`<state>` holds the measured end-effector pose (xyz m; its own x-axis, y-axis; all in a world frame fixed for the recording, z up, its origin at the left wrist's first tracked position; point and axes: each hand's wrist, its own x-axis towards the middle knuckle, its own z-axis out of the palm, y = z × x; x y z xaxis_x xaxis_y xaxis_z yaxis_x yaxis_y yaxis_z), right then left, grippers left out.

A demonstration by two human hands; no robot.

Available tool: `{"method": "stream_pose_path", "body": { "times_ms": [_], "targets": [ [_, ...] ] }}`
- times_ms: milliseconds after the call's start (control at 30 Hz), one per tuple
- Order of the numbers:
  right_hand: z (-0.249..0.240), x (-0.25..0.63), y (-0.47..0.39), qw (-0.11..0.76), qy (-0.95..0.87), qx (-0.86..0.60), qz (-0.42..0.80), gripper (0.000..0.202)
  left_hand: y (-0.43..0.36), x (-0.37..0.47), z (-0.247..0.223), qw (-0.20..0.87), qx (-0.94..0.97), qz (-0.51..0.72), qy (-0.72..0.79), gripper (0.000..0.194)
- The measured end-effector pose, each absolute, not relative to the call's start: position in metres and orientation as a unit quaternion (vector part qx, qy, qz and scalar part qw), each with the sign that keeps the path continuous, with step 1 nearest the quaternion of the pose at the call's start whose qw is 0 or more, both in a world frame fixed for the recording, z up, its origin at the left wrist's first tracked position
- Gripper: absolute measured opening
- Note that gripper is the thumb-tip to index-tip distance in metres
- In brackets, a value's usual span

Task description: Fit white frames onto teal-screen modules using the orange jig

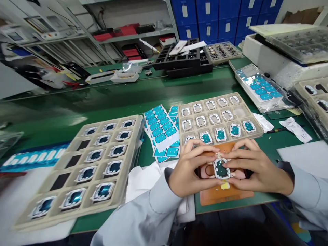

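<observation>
Between both hands, above an orange mat (212,198), is a white watch case frame (222,169) with a dark green inside. My left hand (191,167) is closed on the frame's left side, fingers at its top edge and thumb near its lower left. From the right, my right hand (256,167) grips the same frame, one fingertip lying over its dark face. A small yellow piece (225,185) shows just below the frame. Part of the mat's middle is hidden by the hands.
Left stands a beige tray (135,147) of similar frames; another tray (257,128) lies behind my hands. Sheets of blue stickers (161,126) sit between them. White cloth (142,179) is by my left sleeve. Black trays (189,70) and a foam box (276,58) stand farther back.
</observation>
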<state>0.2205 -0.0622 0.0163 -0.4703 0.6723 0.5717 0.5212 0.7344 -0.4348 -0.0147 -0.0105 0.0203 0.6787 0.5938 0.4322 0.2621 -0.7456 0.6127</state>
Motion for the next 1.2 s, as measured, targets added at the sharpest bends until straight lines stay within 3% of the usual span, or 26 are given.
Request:
{"method": "stream_pose_path", "body": {
  "times_ms": [100, 267, 367, 467, 567, 700, 800, 967, 1067, 1200],
  "targets": [
    [0.015, 0.221, -0.059, 0.390, -0.839, -0.360, 0.116, 0.032, -0.012, -0.008, 0.019, 0.271, 0.873, 0.340, 0.221, 0.037],
    [0.009, 0.223, -0.052, 0.468, -0.780, -0.346, 0.231, 0.032, -0.012, -0.005, 0.019, 0.230, 0.864, 0.406, 0.189, 0.063],
    [0.005, 0.221, -0.050, 0.520, -0.729, -0.306, 0.322, 0.036, -0.010, -0.006, 0.018, 0.225, 0.818, 0.481, 0.220, 0.035],
    [0.003, 0.218, -0.051, 0.507, -0.739, -0.299, 0.327, 0.048, -0.010, -0.003, 0.018, 0.236, 0.816, 0.481, 0.218, 0.020],
    [0.001, 0.215, -0.054, 0.483, -0.762, -0.298, 0.312, 0.059, -0.011, 0.002, 0.020, 0.228, 0.845, 0.451, 0.175, 0.022],
    [-0.002, 0.218, -0.053, 0.485, -0.716, -0.252, 0.434, 0.058, -0.009, 0.000, 0.021, 0.213, 0.865, 0.430, 0.149, 0.036],
    [0.000, 0.222, -0.051, 0.461, -0.660, -0.251, 0.537, 0.058, 0.001, -0.011, 0.018, 0.188, 0.849, 0.435, 0.233, 0.046],
    [0.007, 0.225, -0.046, 0.470, -0.551, -0.257, 0.640, 0.064, 0.036, -0.041, 0.011, 0.116, 0.733, 0.363, 0.564, 0.036],
    [0.008, 0.228, -0.042, 0.485, -0.528, -0.230, 0.658, 0.058, 0.055, -0.055, 0.009, 0.073, 0.663, 0.234, 0.707, 0.047],
    [0.008, 0.248, -0.030, 0.480, -0.597, -0.275, 0.581, 0.057, 0.066, -0.062, 0.009, 0.082, 0.633, 0.139, 0.757, 0.058]
  ]
}}
